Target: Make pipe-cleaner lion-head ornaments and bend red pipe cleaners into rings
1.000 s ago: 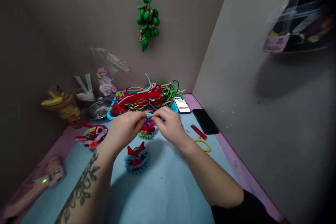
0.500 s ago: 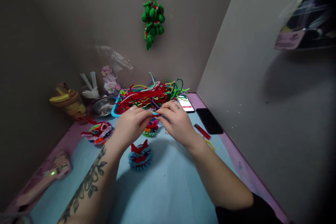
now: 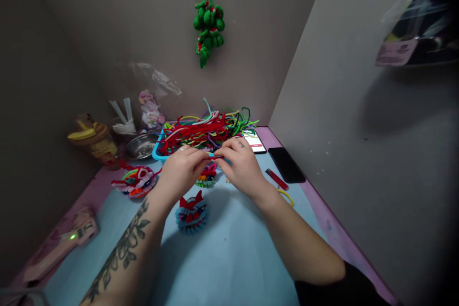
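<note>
Both hands meet over the middle of the table, in front of a blue tray. My left hand (image 3: 182, 166) pinches one end of a short red pipe cleaner (image 3: 214, 157), and my right hand (image 3: 241, 166) pinches its other end, so only a small red stretch shows between the fingertips. Partly hidden behind the hands is a small multicoloured pipe-cleaner piece (image 3: 206, 179). Nearer to me sits a blue pipe-cleaner figure (image 3: 191, 215) with red pointed ears. A red, pink and rainbow pipe-cleaner figure (image 3: 135, 181) rests left of my left wrist.
Loose pipe cleaners (image 3: 204, 129) heap over the blue tray (image 3: 158, 152). A metal bowl (image 3: 140, 147) and yellow cup (image 3: 93, 141) stand left. Right are a lighter (image 3: 277, 179), yellow pipe cleaner (image 3: 287, 197) and black phone (image 3: 286, 165). A pink glue gun (image 3: 60, 248) lies front left.
Hardly anything differs. Both hands keep their pinch on the red pipe cleaner, with only a very slight shift of the fingers and left forearm.
</note>
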A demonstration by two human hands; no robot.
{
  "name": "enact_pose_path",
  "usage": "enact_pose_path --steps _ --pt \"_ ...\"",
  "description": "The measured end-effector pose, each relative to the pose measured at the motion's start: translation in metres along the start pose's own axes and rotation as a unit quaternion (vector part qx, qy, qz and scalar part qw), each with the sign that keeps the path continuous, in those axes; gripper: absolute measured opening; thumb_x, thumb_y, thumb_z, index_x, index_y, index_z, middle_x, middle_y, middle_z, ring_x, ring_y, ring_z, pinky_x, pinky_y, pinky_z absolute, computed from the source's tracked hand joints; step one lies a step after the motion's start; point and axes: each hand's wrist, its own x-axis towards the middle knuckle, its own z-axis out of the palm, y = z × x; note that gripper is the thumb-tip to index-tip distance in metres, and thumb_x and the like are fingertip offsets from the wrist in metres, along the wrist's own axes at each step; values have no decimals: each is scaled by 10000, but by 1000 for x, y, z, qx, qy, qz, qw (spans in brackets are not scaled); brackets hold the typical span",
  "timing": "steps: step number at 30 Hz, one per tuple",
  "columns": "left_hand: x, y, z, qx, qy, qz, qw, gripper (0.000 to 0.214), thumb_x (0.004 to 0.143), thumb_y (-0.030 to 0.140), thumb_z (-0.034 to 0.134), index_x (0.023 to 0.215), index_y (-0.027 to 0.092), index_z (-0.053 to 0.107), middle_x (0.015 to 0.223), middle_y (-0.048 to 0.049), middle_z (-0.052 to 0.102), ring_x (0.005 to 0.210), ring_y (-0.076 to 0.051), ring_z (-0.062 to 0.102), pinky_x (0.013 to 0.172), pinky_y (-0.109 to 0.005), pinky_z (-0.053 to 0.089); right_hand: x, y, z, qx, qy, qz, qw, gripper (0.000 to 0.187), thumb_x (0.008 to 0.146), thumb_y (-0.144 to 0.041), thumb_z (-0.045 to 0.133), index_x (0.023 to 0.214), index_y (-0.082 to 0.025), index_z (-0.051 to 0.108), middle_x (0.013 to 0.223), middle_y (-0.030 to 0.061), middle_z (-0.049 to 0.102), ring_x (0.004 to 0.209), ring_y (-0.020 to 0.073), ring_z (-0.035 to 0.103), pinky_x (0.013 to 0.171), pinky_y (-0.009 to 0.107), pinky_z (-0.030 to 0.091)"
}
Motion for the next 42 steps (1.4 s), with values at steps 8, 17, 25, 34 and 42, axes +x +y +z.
enact_pose_path --steps 8,17,25,34,42 --pt "0 1 5 -46 -1 3 999 159 874 247 546 865 174 687 865 -59 677 801 -179 587 740 -292 454 0 -1 3 97 -41 44 993 150 832 -127 548 758 -186 665 756 29 621 737 152 560 699 271 428" --pt "5 19 7 -285 -2 -160 945 155 793 294 610 802 155 676 712 -21 648 638 -132 571 593 -236 432 2 2 13 436 29 233 869 81 735 -235 651 687 -175 628 618 -28 570 557 98 482 538 227 384" --pt "10 29 8 -426 -18 -287 858 259 668 334 664 829 133 689 702 -23 665 591 -130 559 550 -232 433 1 -8 22 537 105 259 796 122 696 -260 684 665 -181 597 603 -46 525 525 80 430 517 219 358" --pt "10 27 4 -326 -39 -219 919 268 816 344 521 831 152 708 751 -28 686 677 -152 580 624 -240 435 4 -7 19 558 119 273 774 169 679 -310 718 696 -182 608 580 -49 536 501 77 441 487 210 362" --pt "8 25 2 -376 -47 -228 897 267 838 368 506 718 151 606 610 20 556 553 -103 467 530 -210 366 5 -2 17 587 70 287 754 232 647 -364 747 771 -196 647 655 -30 591 539 85 501 525 223 426"
